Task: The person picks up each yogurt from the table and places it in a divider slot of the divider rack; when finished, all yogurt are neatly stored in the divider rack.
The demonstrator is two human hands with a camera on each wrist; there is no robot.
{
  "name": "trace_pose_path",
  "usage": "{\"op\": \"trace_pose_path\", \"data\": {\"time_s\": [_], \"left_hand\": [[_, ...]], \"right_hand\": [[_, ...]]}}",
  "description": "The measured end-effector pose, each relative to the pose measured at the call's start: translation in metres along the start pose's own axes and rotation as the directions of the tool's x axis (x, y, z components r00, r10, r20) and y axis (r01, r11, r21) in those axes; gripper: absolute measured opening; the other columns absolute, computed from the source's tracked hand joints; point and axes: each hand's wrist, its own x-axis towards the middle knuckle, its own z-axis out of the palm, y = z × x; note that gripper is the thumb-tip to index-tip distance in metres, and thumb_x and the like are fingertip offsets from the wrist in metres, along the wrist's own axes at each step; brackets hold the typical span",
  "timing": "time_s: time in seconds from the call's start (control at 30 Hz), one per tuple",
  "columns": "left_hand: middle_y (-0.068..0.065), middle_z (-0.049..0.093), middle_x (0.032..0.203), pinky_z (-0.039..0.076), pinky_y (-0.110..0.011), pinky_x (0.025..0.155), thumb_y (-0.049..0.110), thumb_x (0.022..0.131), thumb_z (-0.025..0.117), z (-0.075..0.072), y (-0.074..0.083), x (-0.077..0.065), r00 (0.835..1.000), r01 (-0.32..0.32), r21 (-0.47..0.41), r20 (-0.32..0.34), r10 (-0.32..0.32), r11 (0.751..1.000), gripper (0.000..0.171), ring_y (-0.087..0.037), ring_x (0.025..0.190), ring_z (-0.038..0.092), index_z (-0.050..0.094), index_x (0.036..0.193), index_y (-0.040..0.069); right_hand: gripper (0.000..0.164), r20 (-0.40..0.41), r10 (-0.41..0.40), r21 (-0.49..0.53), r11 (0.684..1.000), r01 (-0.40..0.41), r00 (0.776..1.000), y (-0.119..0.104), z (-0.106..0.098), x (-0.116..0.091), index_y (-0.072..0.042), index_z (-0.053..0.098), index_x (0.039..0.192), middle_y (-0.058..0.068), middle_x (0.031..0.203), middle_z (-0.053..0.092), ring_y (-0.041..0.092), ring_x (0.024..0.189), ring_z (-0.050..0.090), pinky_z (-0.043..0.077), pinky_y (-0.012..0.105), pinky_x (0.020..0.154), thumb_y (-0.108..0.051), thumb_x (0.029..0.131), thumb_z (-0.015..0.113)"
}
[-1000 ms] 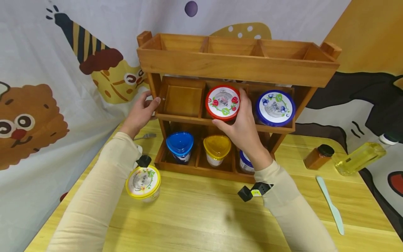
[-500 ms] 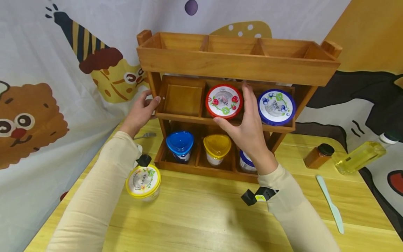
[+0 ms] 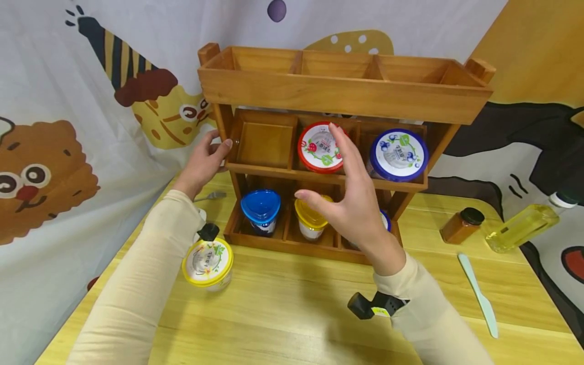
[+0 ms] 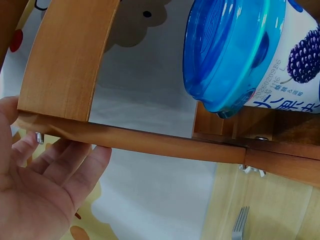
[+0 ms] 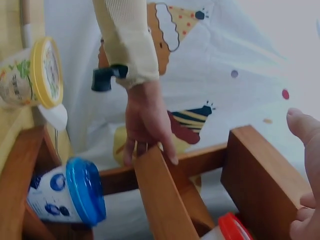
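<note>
My left hand (image 3: 205, 162) grips the left side of the wooden rack (image 3: 342, 96), its thumb and fingers around the frame bar of the middle tier. With fingers spread and nothing in it, my right hand (image 3: 358, 208) hovers in front of the rack. Behind its fingertips, the red-lidded strawberry yogurt cup (image 3: 315, 147) sits in the middle compartment of the middle tier, partly hidden. A blue-lidded blueberry yogurt cup (image 3: 399, 154) occupies the compartment to its right. The left wrist view shows the left fingers (image 4: 82, 175) beneath the wooden bar.
On the bottom tier stand a blue-lidded cup (image 3: 260, 205), a yellow-lidded cup (image 3: 312, 218) and another cup mostly behind my right hand. A yellow-lidded yogurt cup (image 3: 207, 261) and fork (image 3: 214, 195) lie left; a jar (image 3: 462, 226), oil bottle (image 3: 524, 228) and knife (image 3: 479, 296) lie right.
My right hand has let go of the red-lidded yogurt cup and drawn back toward me, leaving it in the middle compartment. The left hand has stayed on the rack.
</note>
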Motion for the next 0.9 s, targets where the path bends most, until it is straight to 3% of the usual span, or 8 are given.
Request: {"op": "trace_pose_path", "data": {"time_s": [0.17,0.33,0.57,0.9], "left_hand": [[-0.019,0.035,0.156,0.043,-0.055,0.107,0.050,0.101,0.046,-0.001,0.000,0.000,1.000,0.001,0.005,-0.002,0.000,1.000,0.075,-0.034,0.140,0.039,0.011,0.160,0.019],[-0.019,0.034,0.156,0.043,-0.055,0.107,0.050,0.101,0.045,-0.001,-0.001,0.000,1.000,-0.002,0.009,0.003,0.002,1.000,0.075,-0.035,0.140,0.039,0.010,0.160,0.020],[-0.019,0.034,0.156,0.043,-0.055,0.107,0.050,0.101,0.045,-0.001,-0.001,0.000,1.000,0.001,0.006,0.002,-0.001,1.000,0.074,-0.035,0.139,0.040,0.011,0.159,0.020],[-0.018,0.036,0.155,0.044,-0.053,0.107,0.053,0.100,0.046,0.001,-0.002,0.001,1.000,0.005,0.006,0.000,-0.005,1.000,0.076,-0.033,0.138,0.041,0.012,0.159,0.020]], "right_hand": [[0.094,0.112,0.037,0.033,0.999,-0.041,0.993,-0.006,0.010,-0.008,-0.016,0.025,0.157,-0.001,0.161,0.029,0.016,0.149,0.027,0.027,0.049,0.121,-0.054,0.084,0.072],[0.093,0.227,0.081,0.038,0.995,-0.092,0.971,-0.008,0.023,-0.019,-0.027,0.025,0.157,-0.004,0.161,0.029,0.015,0.148,0.028,0.029,0.052,0.118,-0.062,0.083,0.067],[0.094,0.314,0.135,0.039,0.987,-0.155,0.940,-0.007,0.039,-0.031,-0.028,0.030,0.155,-0.004,0.158,0.034,0.016,0.146,0.032,0.032,0.053,0.116,-0.076,0.079,0.057],[0.098,0.393,0.183,0.028,0.977,-0.211,0.901,-0.001,0.060,-0.046,-0.033,0.029,0.155,-0.009,0.158,0.034,0.015,0.145,0.034,0.033,0.051,0.116,-0.083,0.074,0.054]]}}
